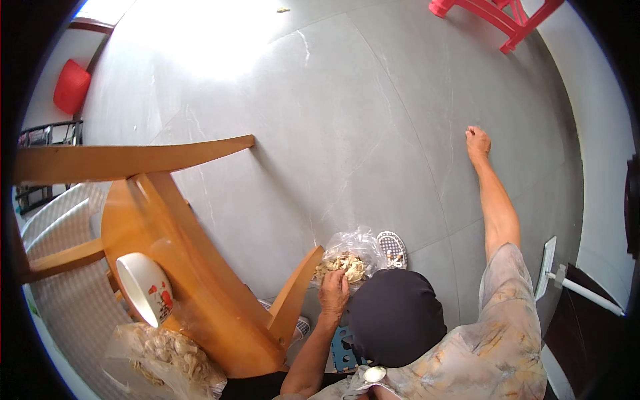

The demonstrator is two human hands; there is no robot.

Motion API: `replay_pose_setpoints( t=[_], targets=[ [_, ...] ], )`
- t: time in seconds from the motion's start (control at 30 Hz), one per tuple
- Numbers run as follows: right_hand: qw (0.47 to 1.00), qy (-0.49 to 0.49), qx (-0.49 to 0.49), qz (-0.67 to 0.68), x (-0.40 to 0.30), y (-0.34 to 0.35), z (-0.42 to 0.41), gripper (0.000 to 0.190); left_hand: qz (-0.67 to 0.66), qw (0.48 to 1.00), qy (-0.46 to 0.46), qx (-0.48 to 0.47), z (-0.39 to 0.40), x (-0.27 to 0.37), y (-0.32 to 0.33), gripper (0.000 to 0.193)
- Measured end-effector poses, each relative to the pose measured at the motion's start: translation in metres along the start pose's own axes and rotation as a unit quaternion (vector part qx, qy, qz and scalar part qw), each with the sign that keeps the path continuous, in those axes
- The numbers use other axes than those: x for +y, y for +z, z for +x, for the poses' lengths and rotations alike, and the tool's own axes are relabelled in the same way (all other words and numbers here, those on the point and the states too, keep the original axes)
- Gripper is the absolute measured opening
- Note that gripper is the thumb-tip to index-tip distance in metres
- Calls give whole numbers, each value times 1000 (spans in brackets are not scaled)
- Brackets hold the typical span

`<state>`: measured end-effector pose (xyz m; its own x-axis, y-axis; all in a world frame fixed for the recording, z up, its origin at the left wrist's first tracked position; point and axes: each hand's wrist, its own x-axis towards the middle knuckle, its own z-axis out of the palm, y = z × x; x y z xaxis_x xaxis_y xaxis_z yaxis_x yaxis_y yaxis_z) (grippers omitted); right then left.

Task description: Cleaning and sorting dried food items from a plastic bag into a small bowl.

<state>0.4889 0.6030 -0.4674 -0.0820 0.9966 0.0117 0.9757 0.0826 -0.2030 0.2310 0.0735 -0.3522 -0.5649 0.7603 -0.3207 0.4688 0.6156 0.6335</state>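
My right hand (pixel 478 142) is stretched far out over the grey tiled floor, its fingers curled together. Whether anything is pinched in them is too small to see. Lower down, my left hand (pixel 334 291) rests at the near edge of a clear plastic bag (pixel 356 239) holding pale garlic skins (pixel 347 265). Its fingers bend toward the skins, and any hold is hidden. To the left, a white bowl with red flowers (pixel 145 287) sits on a wooden chair or stool (pixel 210 280). Beside it lies a clear bag of garlic bulbs (pixel 170 352).
A checked shoe (pixel 392 249) and my dark-covered knee (pixel 397 317) are by the bag. Wooden legs (pixel 297 295) jut out nearby. A blue plastic stool (pixel 344 347) is below, a red plastic stool (pixel 500 20) stands top right, and a white-handled tool (pixel 590 295) is at right.
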Motion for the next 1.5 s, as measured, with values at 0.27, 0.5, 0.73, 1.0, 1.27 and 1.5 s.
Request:
replay_pose_setpoints(
  t=[0.27,0.5,0.73,1.0,1.27,1.5],
  targets=[
    [810,73,-288,505,-109,-42,-105,36,4,999,-46,-20,-14,-21,1,9],
    [508,116,-502,690,-202,-123,-216,38,26,1000,-3,11,-17,-11,-9,11],
    [428,156,-570,684,-209,-124,-275,37,-41,999,-9,27,-25,-14,-7,15],
    [743,1,-478,469,-187,-113,-271,35,-84,971,-168,146,-26,4,-36,15],
    [884,-229,-385,133,-177,-70,-287,54,-28,932,-252,260,-20,-23,-34,52],
    [839,-265,-436,190,-188,-65,-304,37,-419,791,-431,114,-28,-82,-11,46]
  ],
)
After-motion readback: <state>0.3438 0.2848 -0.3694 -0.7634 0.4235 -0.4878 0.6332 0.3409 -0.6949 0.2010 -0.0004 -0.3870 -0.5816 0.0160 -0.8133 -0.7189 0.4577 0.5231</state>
